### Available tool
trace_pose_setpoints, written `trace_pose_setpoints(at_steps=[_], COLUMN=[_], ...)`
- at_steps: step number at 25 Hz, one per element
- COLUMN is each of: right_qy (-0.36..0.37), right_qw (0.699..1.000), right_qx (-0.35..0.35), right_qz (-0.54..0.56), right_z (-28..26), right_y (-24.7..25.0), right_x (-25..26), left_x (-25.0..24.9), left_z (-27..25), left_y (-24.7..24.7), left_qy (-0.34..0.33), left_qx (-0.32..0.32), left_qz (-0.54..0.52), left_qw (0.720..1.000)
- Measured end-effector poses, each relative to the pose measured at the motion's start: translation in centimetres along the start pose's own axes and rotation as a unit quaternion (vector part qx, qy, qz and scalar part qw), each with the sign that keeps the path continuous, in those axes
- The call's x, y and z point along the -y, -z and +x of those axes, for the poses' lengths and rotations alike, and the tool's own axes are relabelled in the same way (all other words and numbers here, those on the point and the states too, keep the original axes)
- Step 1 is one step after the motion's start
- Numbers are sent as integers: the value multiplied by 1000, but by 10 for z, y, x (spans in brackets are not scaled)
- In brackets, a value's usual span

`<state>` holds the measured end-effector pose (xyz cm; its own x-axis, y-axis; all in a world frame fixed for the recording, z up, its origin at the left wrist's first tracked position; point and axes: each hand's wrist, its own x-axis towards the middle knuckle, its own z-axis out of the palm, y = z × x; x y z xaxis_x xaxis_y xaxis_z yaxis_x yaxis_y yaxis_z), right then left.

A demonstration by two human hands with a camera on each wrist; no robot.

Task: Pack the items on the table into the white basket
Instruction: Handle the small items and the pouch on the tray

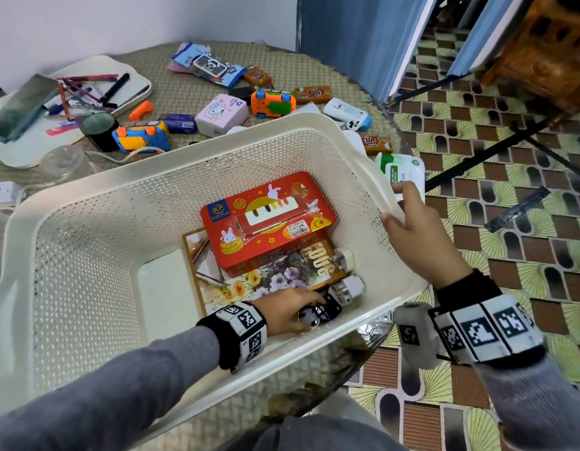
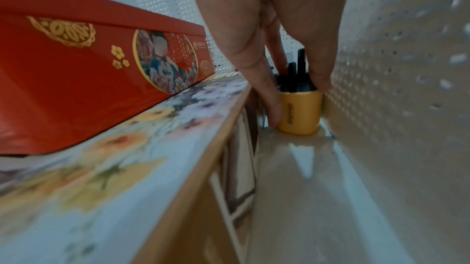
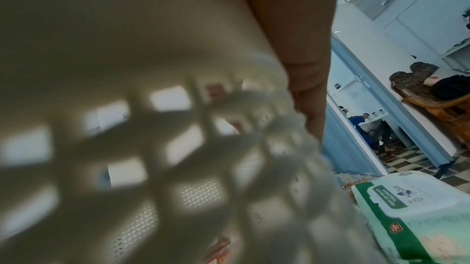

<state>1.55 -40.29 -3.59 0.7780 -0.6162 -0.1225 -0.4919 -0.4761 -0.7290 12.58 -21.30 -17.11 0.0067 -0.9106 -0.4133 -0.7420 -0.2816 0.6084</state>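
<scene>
Left hand [image 1: 283, 312]: reaches down into the near corner of the white basket [image 1: 96, 196], fingers pinching a small yellow plug adapter [image 2: 299, 112] — black prongs up, base on the basket floor, wedged between the flowered book [image 1: 266, 281] and the perforated wall.
Inside the basket: a red tin [image 1: 267, 222] with rabbits and a piano keyboard lies on the flowered book; two white plugs [image 1: 345, 273] sit just beside the book, near the left hand.
Right hand [image 1: 419, 232]: grips the basket's right rim, thumb inside and fingers curled over the outside edge.
Far left of the table [image 1: 152, 60]: a white tray [image 1: 132, 79] of pens and markers, a dark cup [image 1: 98, 128] beside it.
Behind the basket: a blue-and-yellow toy [image 1: 142, 136], a pink box [image 1: 222, 113], an orange toy car [image 1: 272, 104] and orange soap bars [image 1: 313, 94] — all outside the basket.
Right of the basket: a green-and-white pack of wipes [image 3: 417, 214] lies on the table just beyond the right hand's fingers.
</scene>
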Motion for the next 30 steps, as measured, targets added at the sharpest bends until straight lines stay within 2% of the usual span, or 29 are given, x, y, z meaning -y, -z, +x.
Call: trace_pose_setpoints(at_steps=[3, 7, 16, 23, 30], right_qy=[0, -3, -20, -15, 20], right_qw=[1000, 1000, 999, 980, 962], right_qx=[-4, -7, -36, -155, -220], right_qz=[7, 10, 19, 123, 160], right_z=[-1, 0, -1, -13, -43], right_y=[0, -1, -1, -3, -16], right_x=[-1, -1, -1, -1, -3], left_x=[-2, -1, -7, -31, -69], left_z=[-2, -1, -7, -19, -31], left_y=[7, 10, 18, 56, 98], left_qy=[18, 34, 39, 1, -92], left_qx=[-15, -29, -44, -160, -238], left_qz=[29, -22, -14, -53, -61], left_qw=[999, 999, 998, 986, 965])
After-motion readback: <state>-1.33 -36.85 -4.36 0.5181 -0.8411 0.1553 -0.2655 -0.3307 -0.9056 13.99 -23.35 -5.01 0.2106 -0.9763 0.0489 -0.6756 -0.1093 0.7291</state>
